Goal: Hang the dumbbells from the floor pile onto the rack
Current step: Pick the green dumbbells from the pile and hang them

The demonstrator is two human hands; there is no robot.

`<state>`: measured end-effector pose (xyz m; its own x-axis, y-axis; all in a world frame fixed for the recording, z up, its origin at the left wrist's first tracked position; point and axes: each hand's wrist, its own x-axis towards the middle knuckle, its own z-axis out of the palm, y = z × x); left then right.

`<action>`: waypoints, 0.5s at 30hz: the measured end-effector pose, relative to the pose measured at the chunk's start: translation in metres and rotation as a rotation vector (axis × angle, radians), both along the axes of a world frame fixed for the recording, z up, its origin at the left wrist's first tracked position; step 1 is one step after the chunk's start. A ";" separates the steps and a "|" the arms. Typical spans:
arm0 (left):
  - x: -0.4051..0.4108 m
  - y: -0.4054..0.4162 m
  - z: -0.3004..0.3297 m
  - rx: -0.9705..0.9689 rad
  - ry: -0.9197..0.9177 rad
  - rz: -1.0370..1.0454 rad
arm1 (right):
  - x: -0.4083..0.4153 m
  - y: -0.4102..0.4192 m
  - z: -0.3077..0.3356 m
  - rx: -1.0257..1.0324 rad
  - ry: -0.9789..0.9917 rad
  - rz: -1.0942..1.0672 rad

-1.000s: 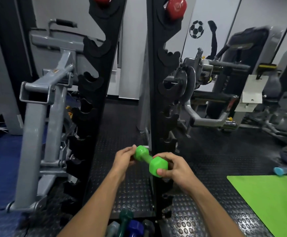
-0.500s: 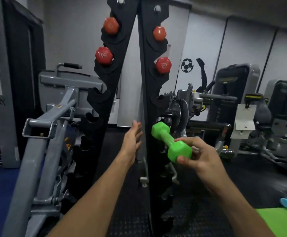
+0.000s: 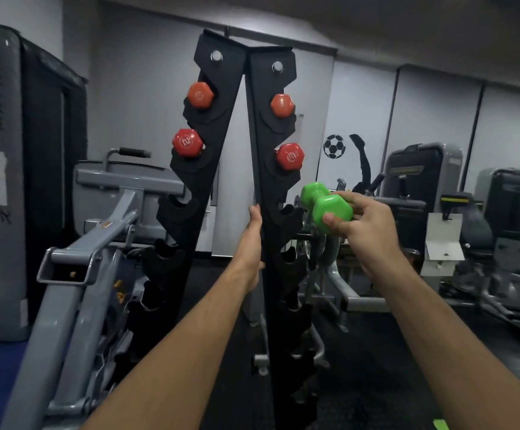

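Head view: my right hand [image 3: 367, 225] grips green hex dumbbell [image 3: 327, 203], axis angled toward empty cradle just left; left hand [image 3: 252, 237] flat against black steel rack [image 3: 265, 169].

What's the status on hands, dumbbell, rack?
Right hand grips green dumbbell beside empty cradle. Left hand flat on rack. Path unobstructed.

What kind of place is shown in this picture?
Most likely a gym: a black dumbbell rack carrying red dumbbells, grey weight machines behind it, and a green dumbbell in the right hand.
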<state>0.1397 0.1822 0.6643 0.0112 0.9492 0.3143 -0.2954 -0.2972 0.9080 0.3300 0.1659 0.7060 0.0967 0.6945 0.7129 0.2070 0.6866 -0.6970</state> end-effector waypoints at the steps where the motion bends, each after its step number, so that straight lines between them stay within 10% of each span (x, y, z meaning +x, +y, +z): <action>1: 0.000 -0.001 0.001 -0.009 -0.003 0.002 | -0.003 0.007 0.005 -0.006 -0.019 -0.021; 15: -0.005 0.007 -0.004 -0.028 -0.043 0.009 | -0.033 0.061 0.024 0.059 -0.437 -0.298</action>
<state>0.1342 0.1895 0.6607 -0.0107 0.9578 0.2874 -0.3321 -0.2744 0.9025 0.2969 0.2265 0.7302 -0.0313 0.6395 0.7681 0.6615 0.5894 -0.4637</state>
